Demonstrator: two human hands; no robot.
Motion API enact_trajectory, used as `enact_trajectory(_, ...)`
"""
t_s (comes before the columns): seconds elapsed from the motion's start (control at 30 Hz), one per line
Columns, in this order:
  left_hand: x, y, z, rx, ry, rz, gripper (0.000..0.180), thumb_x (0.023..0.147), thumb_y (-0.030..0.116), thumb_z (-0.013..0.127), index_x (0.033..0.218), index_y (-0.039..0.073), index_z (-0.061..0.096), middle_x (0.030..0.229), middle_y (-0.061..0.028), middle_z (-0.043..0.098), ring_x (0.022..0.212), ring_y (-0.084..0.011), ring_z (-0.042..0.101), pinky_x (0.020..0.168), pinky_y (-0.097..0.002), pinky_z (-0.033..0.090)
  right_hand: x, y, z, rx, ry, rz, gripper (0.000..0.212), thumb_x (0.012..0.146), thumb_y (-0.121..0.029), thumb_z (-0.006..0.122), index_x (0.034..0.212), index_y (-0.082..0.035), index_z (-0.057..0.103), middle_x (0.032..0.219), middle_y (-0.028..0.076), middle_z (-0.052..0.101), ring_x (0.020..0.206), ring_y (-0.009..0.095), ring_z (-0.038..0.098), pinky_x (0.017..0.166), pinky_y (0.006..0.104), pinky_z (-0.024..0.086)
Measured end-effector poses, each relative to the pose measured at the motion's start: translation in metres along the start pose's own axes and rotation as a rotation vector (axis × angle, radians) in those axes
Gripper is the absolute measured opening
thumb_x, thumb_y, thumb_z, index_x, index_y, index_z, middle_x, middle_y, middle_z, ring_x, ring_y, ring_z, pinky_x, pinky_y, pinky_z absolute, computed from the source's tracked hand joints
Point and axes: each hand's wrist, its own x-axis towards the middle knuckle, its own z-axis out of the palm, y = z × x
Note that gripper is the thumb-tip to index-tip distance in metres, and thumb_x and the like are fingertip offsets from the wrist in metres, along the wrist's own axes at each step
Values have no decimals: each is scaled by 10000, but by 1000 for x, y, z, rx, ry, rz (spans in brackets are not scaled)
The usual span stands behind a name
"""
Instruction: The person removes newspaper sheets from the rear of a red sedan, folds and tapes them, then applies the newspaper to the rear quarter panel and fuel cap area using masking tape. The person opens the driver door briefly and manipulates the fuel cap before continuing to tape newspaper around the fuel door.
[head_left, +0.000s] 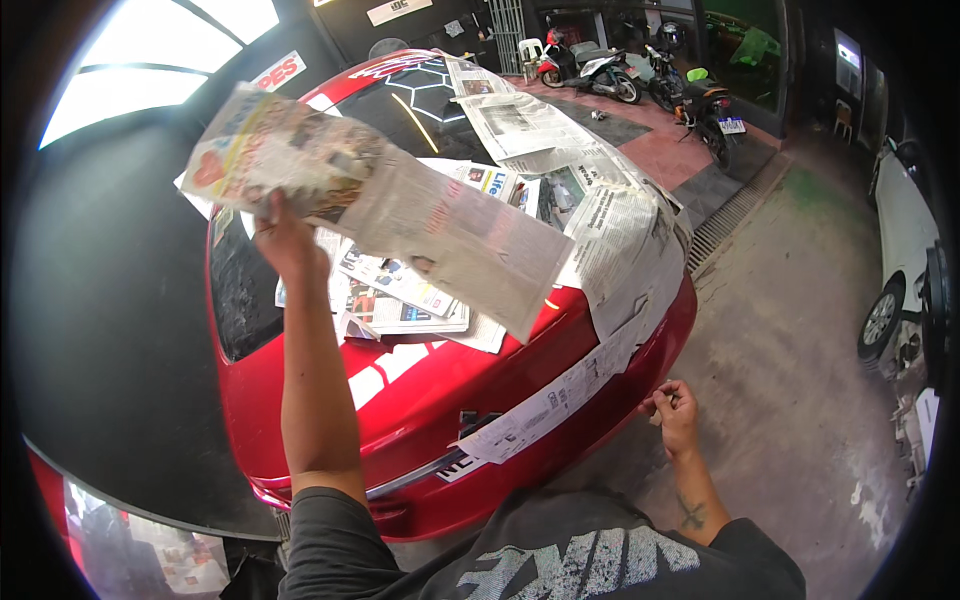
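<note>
My left hand (pixel 290 238) is raised over the back of a red car (pixel 420 385), its fingers closed on a long folded newspaper sheet (pixel 445 225). The sheet stretches to the right above the trunk lid and hides part of the rear window. Low on the right, beside the rear bumper, my right hand (pixel 677 418) is closed with the fingertips pinched together. Something small and pale shows at those fingers, too small to name. Newspaper covering (pixel 610 235) lies along the car's right side, and a narrower paper strip (pixel 545 405) runs across its rear edge.
A pile of newspapers (pixel 400 290) rests on the trunk and rear window. Motorcycles (pixel 705 110) stand at the far right on red and grey tiles. A floor grate (pixel 735 215) runs past the car. A white car (pixel 905 235) is at the right edge, a dark curved panel (pixel 110 330) at left.
</note>
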Motion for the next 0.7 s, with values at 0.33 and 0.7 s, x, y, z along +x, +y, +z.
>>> enact_trajectory(0.33,22,109,-20,545,169,375,433,1191,165,593,1553,-71,555,1407,-189,701,1219,-265,742,989,-445,674,15,-5,11,-100,45,16,124,1133,-124,701,1236,-65,666,917,34,700,733,93,631,637,255,506)
enact_trajectory(0.7,-40,76,16,925,-361,237,289,1198,186,630,1359,-40,711,1176,-100,803,996,-167,749,855,-350,600,19,-85,79,-371,-63,-509,676,1004,-433,889,1480,-25,636,1095,23,549,858,111,498,818,299,497)
